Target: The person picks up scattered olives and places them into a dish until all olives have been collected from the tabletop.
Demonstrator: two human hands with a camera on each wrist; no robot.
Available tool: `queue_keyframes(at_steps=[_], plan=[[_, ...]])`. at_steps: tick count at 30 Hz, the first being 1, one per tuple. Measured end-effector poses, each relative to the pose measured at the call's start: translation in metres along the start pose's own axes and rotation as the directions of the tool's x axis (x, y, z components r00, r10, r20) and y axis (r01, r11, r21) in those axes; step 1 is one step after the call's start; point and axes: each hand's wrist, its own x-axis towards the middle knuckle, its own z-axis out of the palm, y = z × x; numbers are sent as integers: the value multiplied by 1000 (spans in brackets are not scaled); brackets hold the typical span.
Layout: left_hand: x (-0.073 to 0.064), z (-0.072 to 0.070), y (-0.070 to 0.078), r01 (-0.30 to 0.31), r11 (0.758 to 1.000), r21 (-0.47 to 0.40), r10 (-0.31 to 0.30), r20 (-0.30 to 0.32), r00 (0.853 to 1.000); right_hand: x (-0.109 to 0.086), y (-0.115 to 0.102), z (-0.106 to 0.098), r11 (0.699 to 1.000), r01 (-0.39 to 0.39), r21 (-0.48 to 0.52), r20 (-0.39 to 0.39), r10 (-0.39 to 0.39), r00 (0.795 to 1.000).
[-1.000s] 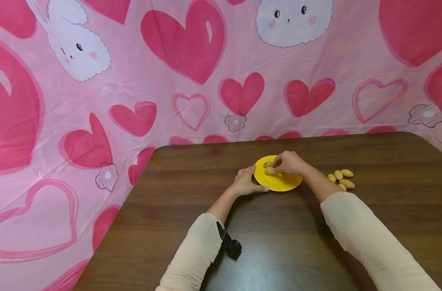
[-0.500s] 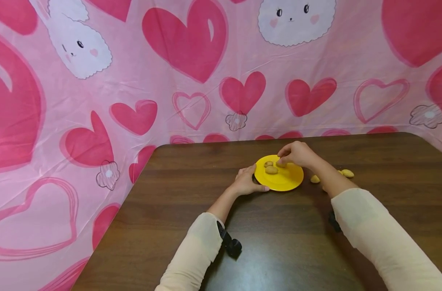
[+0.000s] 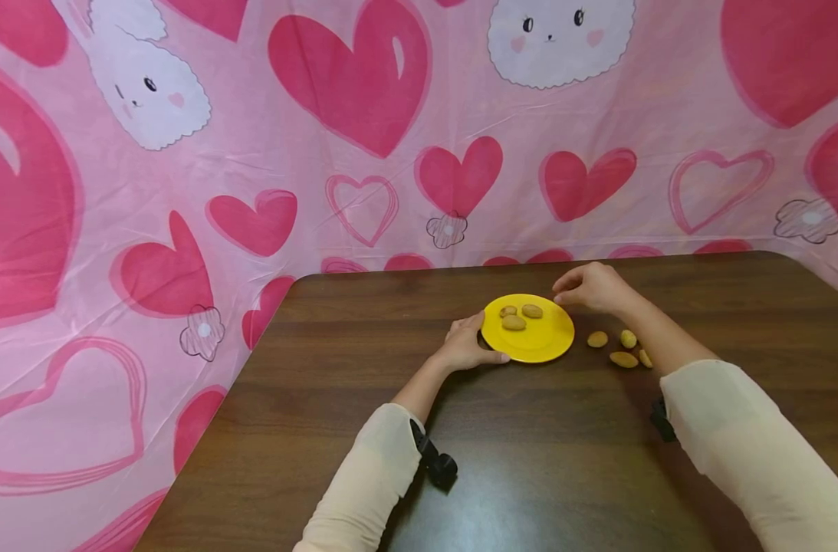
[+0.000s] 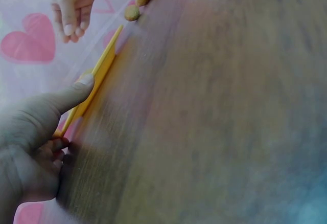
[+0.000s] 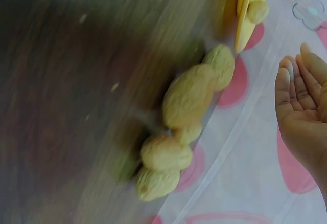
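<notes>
My left hand (image 3: pixel 465 345) grips the left rim of a yellow plate (image 3: pixel 543 345), its thumb over the front rim and the other fingers at the side and below, as the left wrist view shows. Three oval yellow-brown pieces, like small potatoes, lie on the plate; the largest-looking piece (image 3: pixel 514 323) is nearest its middle. Just off the plate's back right rim hovers my right hand (image 3: pixel 598 287), fingers loosely bent and holding nothing. Several more such pieces lie on the table right of the plate, among them one piece (image 3: pixel 597 339) closest to the rim.
The dark wooden table (image 3: pixel 529 429) reaches back to a pink cloth (image 3: pixel 391 176) printed with hearts, which also hangs along the left side. My right forearm passes over the loose pieces and covers some. A black wrist camera (image 3: pixel 441 469) sits under the left sleeve.
My right hand has drawn away from the plate to the right. A third piece lies at the plate's back where its fingertips were. My left hand has stayed on the rim.
</notes>
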Motion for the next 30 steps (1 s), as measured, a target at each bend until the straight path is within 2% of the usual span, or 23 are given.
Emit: queue_keyframes(at_steps=[21, 30], plan=[[0, -1, 0, 18, 1000, -7, -18, 10, 1000, -29, 45, -34, 997, -62, -42, -44, 60, 997], [-2, -1, 1, 11, 1000, -5, -11, 7, 1000, -48, 69, -45, 993, -112, -30, -16, 111, 994]])
